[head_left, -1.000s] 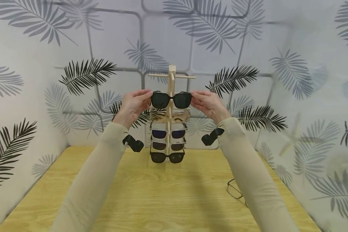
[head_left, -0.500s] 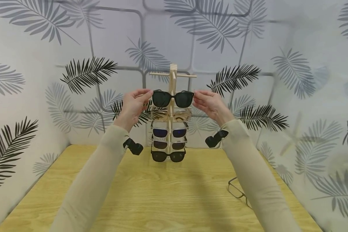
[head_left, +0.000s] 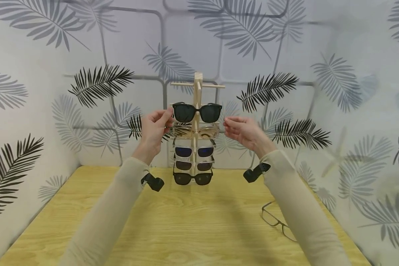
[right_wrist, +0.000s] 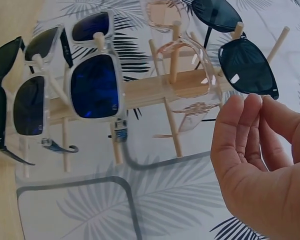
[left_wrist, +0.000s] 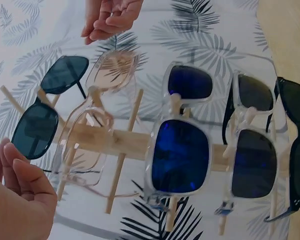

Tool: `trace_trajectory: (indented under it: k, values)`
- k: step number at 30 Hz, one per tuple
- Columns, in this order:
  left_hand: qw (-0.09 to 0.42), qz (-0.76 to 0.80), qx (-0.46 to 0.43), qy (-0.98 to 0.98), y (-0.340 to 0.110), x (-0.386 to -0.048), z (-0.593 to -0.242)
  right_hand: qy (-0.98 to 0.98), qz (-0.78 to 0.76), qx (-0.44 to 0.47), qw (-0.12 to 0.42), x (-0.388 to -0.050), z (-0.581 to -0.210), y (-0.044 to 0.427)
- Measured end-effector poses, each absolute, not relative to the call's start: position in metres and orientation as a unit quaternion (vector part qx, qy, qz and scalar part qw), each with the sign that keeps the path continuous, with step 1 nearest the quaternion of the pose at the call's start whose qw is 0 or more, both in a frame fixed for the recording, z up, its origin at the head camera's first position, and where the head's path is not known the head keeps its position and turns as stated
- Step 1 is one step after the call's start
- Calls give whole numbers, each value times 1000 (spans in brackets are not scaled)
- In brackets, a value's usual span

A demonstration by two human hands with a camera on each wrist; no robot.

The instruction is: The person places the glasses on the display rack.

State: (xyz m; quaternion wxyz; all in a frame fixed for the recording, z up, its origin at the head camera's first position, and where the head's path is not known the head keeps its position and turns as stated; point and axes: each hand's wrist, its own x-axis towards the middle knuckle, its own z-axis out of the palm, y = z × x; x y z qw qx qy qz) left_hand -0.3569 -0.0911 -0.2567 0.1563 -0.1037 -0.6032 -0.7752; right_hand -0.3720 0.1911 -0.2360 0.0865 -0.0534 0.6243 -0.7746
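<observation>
Black-framed sunglasses (head_left: 210, 113) with dark lenses sit on the upper part of a wooden display stand (head_left: 197, 92), facing me. My left hand (head_left: 154, 131) is at their left edge, its fingertips close against the rim; whether they touch is hard to tell. My right hand (head_left: 247, 135) is a short way off their right edge, slightly lower, its fingers loosely bent with nothing held. In the right wrist view, the right hand's thumb and fingertips (right_wrist: 250, 102) come together just below the dark lens. Clear pale-tinted glasses (head_left: 208, 132) hang one level down.
Lower on the stand are blue-lensed sunglasses (head_left: 205, 152), clear-framed dark-lensed sunglasses (head_left: 204, 166) and black sunglasses (head_left: 203, 179). A bare peg (head_left: 214, 86) crosses near the top. Thin-framed eyeglasses (head_left: 269, 218) lie on the wooden table (head_left: 193, 221) beside my right forearm.
My right hand has let go of the black sunglasses and moved right and down. The left hand has dropped a little along their edge. The sunglasses stay on the stand.
</observation>
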Motion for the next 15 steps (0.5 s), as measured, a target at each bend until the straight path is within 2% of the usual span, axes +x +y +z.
trace_trajectory:
  k: [8,15]
  values:
    - [93,-803,-182,-560,-74,-351,-283,645,-750,-78,125,-358,-260,201]
    - [47,-805,-184,-563,-56,-347,-309,658,-735,-82,139,-345,-282,214]
